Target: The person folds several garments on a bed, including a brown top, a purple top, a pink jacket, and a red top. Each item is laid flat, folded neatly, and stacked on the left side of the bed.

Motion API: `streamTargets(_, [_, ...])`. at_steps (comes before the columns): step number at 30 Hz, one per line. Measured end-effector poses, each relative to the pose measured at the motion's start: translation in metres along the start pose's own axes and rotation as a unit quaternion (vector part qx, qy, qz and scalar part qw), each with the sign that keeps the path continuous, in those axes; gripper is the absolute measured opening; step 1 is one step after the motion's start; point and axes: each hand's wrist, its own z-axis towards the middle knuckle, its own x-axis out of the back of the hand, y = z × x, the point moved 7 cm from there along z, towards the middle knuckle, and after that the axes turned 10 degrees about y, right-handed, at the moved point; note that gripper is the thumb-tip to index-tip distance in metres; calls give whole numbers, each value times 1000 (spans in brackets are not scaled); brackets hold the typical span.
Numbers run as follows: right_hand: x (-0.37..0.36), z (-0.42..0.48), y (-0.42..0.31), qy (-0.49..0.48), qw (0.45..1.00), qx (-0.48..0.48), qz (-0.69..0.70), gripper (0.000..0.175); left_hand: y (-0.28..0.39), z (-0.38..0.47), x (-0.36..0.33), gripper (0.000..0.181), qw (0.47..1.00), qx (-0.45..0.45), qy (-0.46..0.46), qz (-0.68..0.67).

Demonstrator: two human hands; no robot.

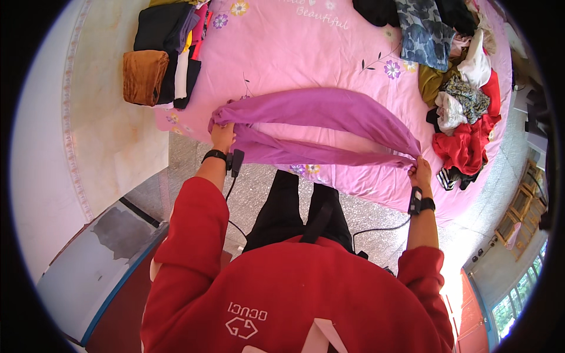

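Observation:
A purple cloth garment [326, 106] is stretched from side to side above the near part of a bed with a pink flowered sheet [282, 48]. My left hand [224, 136] grips its bunched left end. At the right, my right hand [420, 171] pinches the narrower end between thumb and fingers. Between the hands the cloth forms two long strips with a gap, through which the pink sheet shows. Which kind of garment it is, I cannot tell for sure.
Folded clothes, with a brown velvety one [145, 77] nearest, lie stacked at the bed's left edge. A loose heap with a red garment [465, 143] and patterned blue cloth [423, 35] lies at the right. Cables run from both wrist devices. A wall [114, 110] stands left.

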Motion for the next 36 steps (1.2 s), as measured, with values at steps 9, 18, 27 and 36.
streamTargets(9, [43,-156,-140,-55,966,173,182,13,-1,26,-5,28,995,86,-17,45])
streamTargets(18, [97,-218,-184,18,946,264,189,13,52,-3,50,24,962,-20,-240,130])
streamTargets(27, [130,-273,-320,-26,896,394,205,14,360,-37,146,26,910,-335,-232,76])
streamTargets(36, [151,-248,-269,41,888,391,241,18,370,-44,117,27,921,-329,-195,-77])
